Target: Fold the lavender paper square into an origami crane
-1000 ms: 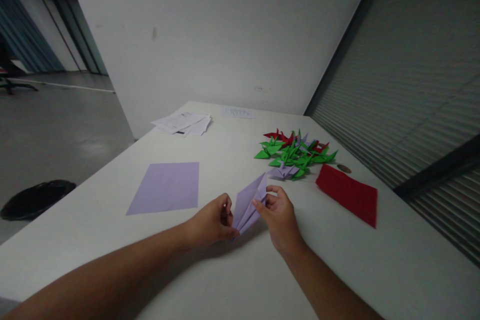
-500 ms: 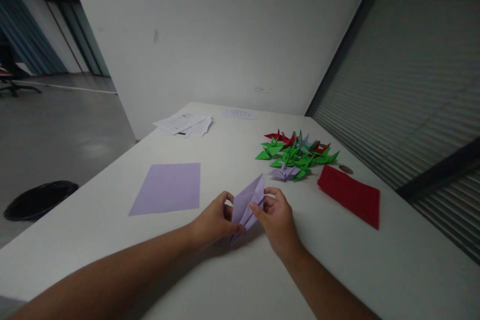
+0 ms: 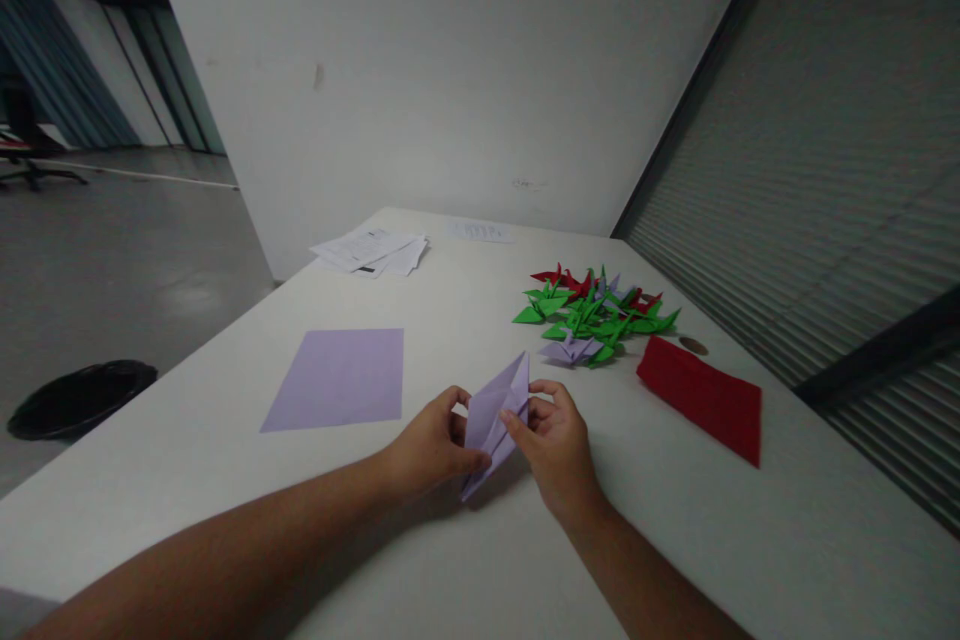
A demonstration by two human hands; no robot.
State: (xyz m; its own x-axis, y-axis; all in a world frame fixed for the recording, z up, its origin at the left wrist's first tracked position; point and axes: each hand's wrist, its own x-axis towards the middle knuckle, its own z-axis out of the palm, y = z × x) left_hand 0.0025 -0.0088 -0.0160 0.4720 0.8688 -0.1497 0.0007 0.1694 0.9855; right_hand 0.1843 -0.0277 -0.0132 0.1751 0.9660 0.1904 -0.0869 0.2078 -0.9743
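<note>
Between my hands a folded lilac origami paper (image 3: pixel 493 410) stands tilted, its long diamond shape pointing up and away to the right. My left hand (image 3: pixel 439 440) pinches its lower left side, thumb in front and fingers behind. My right hand (image 3: pixel 555 440) grips the right edge, the thumb pressing on the front layers. Both hands are closed on the paper, just above the white table (image 3: pixel 420 560). Some fingertips are hidden behind the folds. A flat lilac sheet (image 3: pixel 337 378) lies to the left of my left hand.
Beyond my right hand sits a pile of green, red and lilac paper cranes (image 3: pixel 592 310). To the right lie a red paper stack (image 3: pixel 705 395) and a small round disc (image 3: pixel 693 346). Printed papers (image 3: pixel 371 250) rest at the far left; a black bin (image 3: pixel 82 400) stands beside the table.
The view has shifted slightly, so everything sits a little lower and to the right. Both hands keep their hold on the folded paper, whose lower tip now shows more clearly.
</note>
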